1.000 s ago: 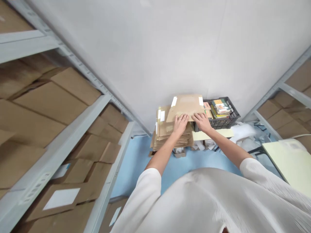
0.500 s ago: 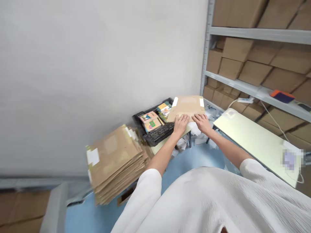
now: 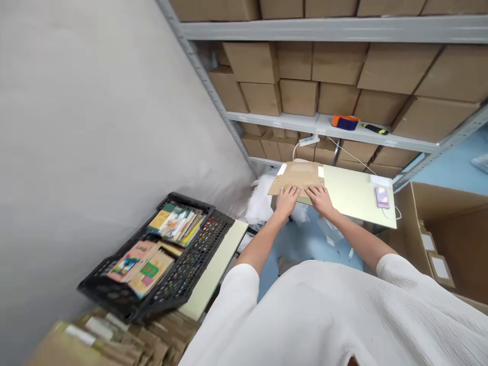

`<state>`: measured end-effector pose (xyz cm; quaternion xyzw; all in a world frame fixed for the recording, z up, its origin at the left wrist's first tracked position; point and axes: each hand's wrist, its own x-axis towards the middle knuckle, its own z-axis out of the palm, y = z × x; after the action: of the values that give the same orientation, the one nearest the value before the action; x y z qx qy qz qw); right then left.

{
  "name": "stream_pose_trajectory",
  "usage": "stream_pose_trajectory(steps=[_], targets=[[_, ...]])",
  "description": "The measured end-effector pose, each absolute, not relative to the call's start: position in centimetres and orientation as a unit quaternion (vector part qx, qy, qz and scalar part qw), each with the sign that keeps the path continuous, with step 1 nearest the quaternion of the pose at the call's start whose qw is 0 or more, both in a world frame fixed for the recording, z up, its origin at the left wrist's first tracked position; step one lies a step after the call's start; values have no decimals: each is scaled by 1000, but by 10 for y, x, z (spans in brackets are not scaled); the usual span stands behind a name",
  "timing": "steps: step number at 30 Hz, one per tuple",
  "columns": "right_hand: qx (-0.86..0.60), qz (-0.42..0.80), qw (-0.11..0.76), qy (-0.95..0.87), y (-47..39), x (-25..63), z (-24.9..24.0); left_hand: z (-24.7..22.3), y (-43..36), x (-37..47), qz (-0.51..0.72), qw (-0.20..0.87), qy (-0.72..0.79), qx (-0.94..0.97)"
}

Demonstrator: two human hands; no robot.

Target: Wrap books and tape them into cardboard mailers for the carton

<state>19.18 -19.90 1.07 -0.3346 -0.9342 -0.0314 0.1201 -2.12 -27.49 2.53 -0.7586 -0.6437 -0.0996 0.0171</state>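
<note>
A flat piece of brown cardboard (image 3: pixel 299 174) with white labels at two corners lies over the left end of a pale table (image 3: pixel 356 195). On its near edge rests my left hand (image 3: pixel 287 197), a ring on one finger, the fingers bent over the cardboard. Close to the right of it, my right hand (image 3: pixel 318 197) grips the same edge. Both thumbs are hidden. A purple item (image 3: pixel 382 197) and a white cable are at the table's right end.
At the left, a black crate (image 3: pixel 190 269) holds books, beside stacked cardboard (image 3: pixel 125 338). Shelves (image 3: pixel 285 120) of boxes stand ahead, with an orange and blue object (image 3: pixel 345 122) on one. A large open box (image 3: pixel 407 231) is at the right; white paper (image 3: pixel 261 198) lies left of the table.
The view has turned right. Both hands have carried the cardboard from beside the crate to over the pale table. The large open box has come into view.
</note>
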Motion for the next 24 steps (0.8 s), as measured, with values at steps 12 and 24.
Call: stream_pose_trajectory(steps=[12,24], targets=[[-524,12,38,-851,-165,245,-25,-24,-148,22,-58,-87,-490,-865],[-608,88,-20,-788,-160,224,-79,-86,-93,14,3,-199,-398,-896]])
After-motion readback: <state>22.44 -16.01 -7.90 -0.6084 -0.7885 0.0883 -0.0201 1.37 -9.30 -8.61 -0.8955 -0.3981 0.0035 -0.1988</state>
